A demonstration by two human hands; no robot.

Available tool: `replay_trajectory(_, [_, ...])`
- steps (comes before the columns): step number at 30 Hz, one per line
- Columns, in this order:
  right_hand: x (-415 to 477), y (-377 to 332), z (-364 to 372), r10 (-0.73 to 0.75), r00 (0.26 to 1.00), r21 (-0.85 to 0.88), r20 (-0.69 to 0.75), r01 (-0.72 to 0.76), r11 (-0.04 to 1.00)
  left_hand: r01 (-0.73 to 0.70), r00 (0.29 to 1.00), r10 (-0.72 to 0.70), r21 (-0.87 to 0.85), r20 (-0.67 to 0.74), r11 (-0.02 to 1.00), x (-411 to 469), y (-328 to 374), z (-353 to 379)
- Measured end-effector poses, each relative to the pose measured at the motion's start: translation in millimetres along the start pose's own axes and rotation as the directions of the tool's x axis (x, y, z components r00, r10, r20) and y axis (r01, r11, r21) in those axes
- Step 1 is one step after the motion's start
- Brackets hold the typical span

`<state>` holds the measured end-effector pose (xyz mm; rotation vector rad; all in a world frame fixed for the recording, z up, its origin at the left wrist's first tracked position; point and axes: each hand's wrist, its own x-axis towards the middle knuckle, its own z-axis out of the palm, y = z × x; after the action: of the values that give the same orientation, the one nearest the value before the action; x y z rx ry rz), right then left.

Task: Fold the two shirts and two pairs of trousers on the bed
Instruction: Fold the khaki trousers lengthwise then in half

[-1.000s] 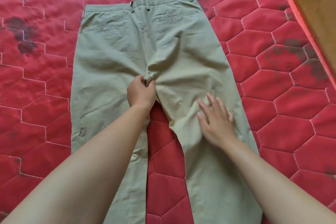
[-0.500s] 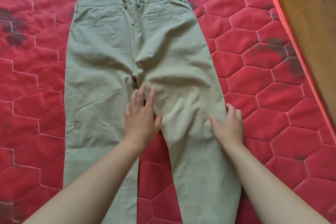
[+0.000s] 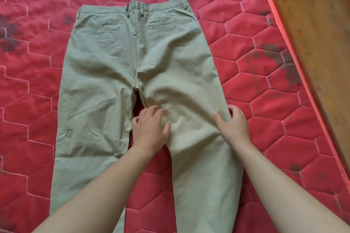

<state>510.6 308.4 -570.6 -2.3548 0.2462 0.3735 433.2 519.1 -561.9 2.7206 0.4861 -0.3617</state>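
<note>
A pair of khaki trousers [image 3: 106, 73] lies flat on the red bed, back side up, waistband at the far end, legs running towards me and out of view at the bottom. My left hand [image 3: 149, 130] rests on the inner edge of the right leg just below the crotch, fingers spread. My right hand [image 3: 232, 125] presses on the outer edge of that same leg, its fingers curled over the side seam. The cloth between my hands is creased. No shirts or second pair of trousers are in view.
The red quilted mattress [image 3: 37, 100] with hexagon stitching and dark blotches lies under everything. Its orange edge [image 3: 295, 58] runs diagonally down the right side, with brown wooden floor [image 3: 312, 15] beyond it.
My left hand has let go of the crotch seam and slid down, flat, onto the right leg's inner edge. My right hand has moved outwards to the side seam. The camera has shifted.
</note>
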Motion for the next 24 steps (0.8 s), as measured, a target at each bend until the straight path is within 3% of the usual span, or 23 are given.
replay_trajectory(5, [35.8, -27.7, 11.3, -0.064, 0.994, -0.027, -0.086, 0.062, 0.998, 0.017, 0.996, -0.03, -0.151, -0.084, 0.988, 34.1, 7.1, -18.4])
replay_trajectory(8, [24.5, -10.3, 10.3, -0.072, 0.996, -0.083, -0.055, 0.068, 0.994, -0.029, 0.999, 0.025, -0.145, -0.027, 0.989, 63.0, 23.7, -25.5])
replay_trajectory(11, [10.8, 31.0, -4.6, -0.001, 0.99, -0.239, -0.14, -0.033, 0.97, -0.032, 0.998, 0.039, -0.138, 0.047, 0.99, 95.2, 59.3, -23.2])
replay_trajectory(15, [4.9, 60.1, -13.2, -0.068, 0.998, -0.404, 0.002, 0.063, 0.913, 0.086, 0.994, -0.065, -0.267, 0.087, 0.96, 113.1, 120.4, 5.3])
replay_trajectory(17, [4.5, 65.9, -13.5, -0.095, 0.995, -0.401, 0.032, 0.1, 0.911, 0.2, 0.978, -0.174, -0.295, 0.112, 0.934, 111.8, 143.7, 23.2])
replay_trajectory(19, [3.0, 73.2, -15.0, -0.126, 0.991, -0.373, 0.044, 0.133, 0.918, 0.255, 0.967, -0.251, -0.232, 0.049, 0.939, 109.1, 158.3, 36.0])
replay_trajectory(22, [0.7, 78.9, -19.4, -0.154, 0.987, -0.322, 0.037, 0.158, 0.934, 0.226, 0.972, -0.233, -0.157, -0.024, 0.961, 110.0, 162.1, 40.8])
replay_trajectory(24, [-1.1, 74.1, -22.7, -0.165, 0.986, -0.247, 0.01, 0.163, 0.955, 0.207, 0.978, -0.21, -0.227, 0.015, 0.952, 110.2, 156.7, 32.0])
